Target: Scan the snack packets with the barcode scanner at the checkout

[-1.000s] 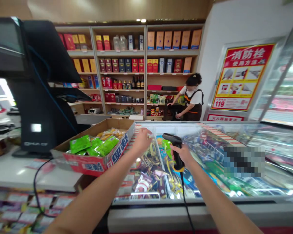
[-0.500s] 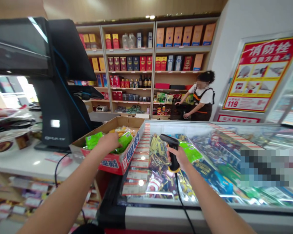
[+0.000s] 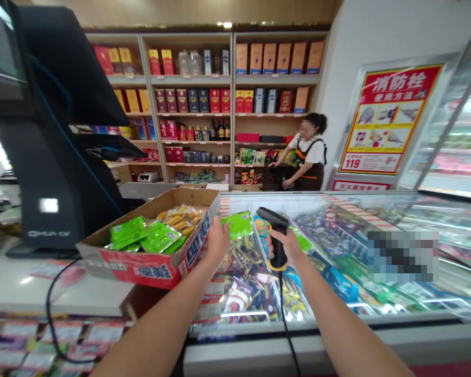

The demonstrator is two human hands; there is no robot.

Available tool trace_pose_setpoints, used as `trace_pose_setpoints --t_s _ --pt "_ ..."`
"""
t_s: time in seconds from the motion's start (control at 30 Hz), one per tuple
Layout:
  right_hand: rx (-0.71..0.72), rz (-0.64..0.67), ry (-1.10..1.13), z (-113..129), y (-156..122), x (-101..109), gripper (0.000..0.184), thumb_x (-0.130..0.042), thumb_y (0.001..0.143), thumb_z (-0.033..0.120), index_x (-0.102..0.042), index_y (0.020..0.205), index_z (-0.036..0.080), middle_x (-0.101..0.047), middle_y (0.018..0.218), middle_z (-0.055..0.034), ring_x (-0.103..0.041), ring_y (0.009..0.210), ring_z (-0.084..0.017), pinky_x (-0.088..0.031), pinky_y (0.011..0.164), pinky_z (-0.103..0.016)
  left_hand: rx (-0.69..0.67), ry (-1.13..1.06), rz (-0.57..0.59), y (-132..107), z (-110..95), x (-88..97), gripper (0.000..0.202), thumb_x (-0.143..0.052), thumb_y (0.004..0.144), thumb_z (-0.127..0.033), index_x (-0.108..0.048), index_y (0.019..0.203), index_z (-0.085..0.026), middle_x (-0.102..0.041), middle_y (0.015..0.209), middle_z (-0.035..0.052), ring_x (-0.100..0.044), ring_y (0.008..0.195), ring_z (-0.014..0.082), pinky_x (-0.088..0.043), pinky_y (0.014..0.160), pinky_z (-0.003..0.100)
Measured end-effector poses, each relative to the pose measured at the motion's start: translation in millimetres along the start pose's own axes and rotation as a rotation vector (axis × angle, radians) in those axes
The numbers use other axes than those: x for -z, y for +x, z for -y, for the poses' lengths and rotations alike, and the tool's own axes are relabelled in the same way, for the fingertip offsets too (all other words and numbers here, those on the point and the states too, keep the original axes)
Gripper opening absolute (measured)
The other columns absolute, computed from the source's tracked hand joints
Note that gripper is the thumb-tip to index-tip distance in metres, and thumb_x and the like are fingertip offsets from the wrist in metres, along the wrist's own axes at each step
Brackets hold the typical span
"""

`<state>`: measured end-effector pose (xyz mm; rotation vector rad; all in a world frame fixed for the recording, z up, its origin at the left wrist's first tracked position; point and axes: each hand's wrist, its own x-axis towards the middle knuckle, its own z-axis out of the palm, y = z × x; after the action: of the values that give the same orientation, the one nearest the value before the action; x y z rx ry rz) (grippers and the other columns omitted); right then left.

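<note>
While the right hand (image 3: 287,247) grips a black scanner (image 3: 272,217), the left hand (image 3: 217,242) curls by a box (image 3: 141,269); I can't tell if it holds anything.

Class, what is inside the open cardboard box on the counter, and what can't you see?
The cardboard box holds green foil packets and clear bags of yellow snacks. The packets and bags cover the box's floor and anything lying beneath them.

The left forearm (image 3: 157,324) and right forearm (image 3: 345,324) reach forward, well apart. The left hand (image 3: 219,242) is raised, its fingers (image 3: 220,228) bunched; the right hand (image 3: 288,246) curls closed.
</note>
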<state>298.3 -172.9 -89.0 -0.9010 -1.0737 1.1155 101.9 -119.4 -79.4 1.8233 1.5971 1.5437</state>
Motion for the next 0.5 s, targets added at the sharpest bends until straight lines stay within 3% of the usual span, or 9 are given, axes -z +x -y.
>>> trace_pose_setpoints --t_s 0.07,0.17,0.5 --pt "-0.026 0.016 -0.081 0 1 2 0.029 -0.073 0.063 0.038 -0.061 0.078 0.016 -0.058 0.049 0.0022 -0.050 0.036 -0.012 -0.044 0.037 -0.025 0.107 -0.043 0.021 2 22 -16.8 0.004 -0.050 0.083 -0.017 -0.050 0.080 -0.019 -0.053 0.066 -0.0002 -0.055 0.064 0.0169 -0.043 0.061 0.027" --pt "-0.079 0.062 -0.236 -1 2 3 0.026 -0.074 0.060 0.037 -0.059 0.064 0.016 -0.056 0.045 0.0010 -0.050 0.034 -0.012 -0.042 0.035 -0.025 0.119 -0.070 -0.024 5 41 -27.2 0.010 -0.049 0.084 -0.019 -0.045 0.075 -0.020 -0.050 0.066 -0.0013 -0.052 0.064 0.0159 -0.041 0.062 0.027" --pt "-0.111 0.123 -0.331 0 -2 -4 0.028 -0.068 0.064 0.039 -0.054 0.051 0.017 -0.054 0.042 0.0000 -0.049 0.033 -0.012 -0.042 0.037 -0.025 0.062 -0.062 -0.087 5 50 -32.0 0.008 -0.047 0.084 -0.019 -0.046 0.076 -0.021 -0.053 0.070 0.0012 -0.053 0.068 0.0178 -0.042 0.067 0.030"
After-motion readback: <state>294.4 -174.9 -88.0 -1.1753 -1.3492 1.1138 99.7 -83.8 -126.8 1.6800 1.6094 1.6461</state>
